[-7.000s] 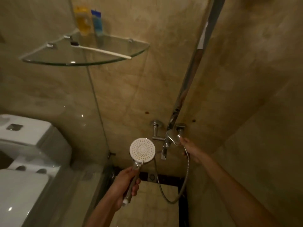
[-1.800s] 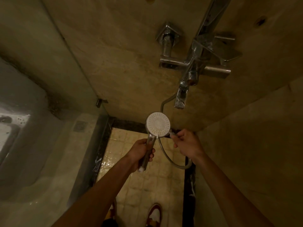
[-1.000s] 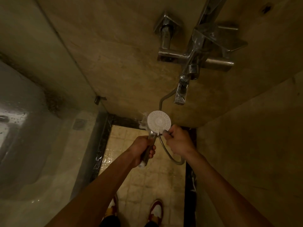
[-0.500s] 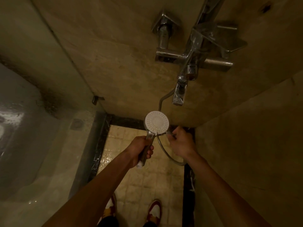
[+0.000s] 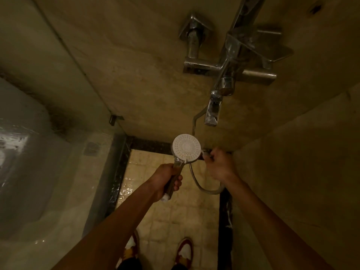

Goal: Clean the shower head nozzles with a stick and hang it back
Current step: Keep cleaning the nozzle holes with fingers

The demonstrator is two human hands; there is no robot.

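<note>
Cleaning step is in hand, hanging not yet done. Left hand (image 5: pixel 165 177) has a closed grip around the handle of the shower head (image 5: pixel 186 148), holding it off the wall, below and left of the tap (image 5: pixel 229 73), white nozzle face turned up toward the camera. Right hand (image 5: pixel 219 165) sits just right of the head, fingers pinched shut on a small pale stick (image 5: pixel 203 152) whose tip is at the right rim of the face; whether the tip actually touches a nozzle is too small to tell. Hose (image 5: pixel 202 184) loops down from under the head, swings right behind the right wrist; another stretch rises behind the head toward the tap. Spout (image 5: pixel 212 112) hangs straight below the tap, above the head, apart from it. Tiled floor (image 5: pixel 171 207) lies far below the tap, the person's two shoes (image 5: pixel 184 250) at the bottom edge. Glass panel (image 5: pixel 48 152) stands well left of the tap. Judgement: the poking is at the rim, so most of the nozzle rings look still to be worked. Next move calls for the left hand to keep the face steady and flat to view while the right walks the stick tip hole by hole inward, small pushes only, since the stick looks thin and could snap or slip. The bracket for hanging is not visible here, only the rail (image 5: pixel 245 10) going up above the tap, so hanging will need a look and reach upward.
</note>
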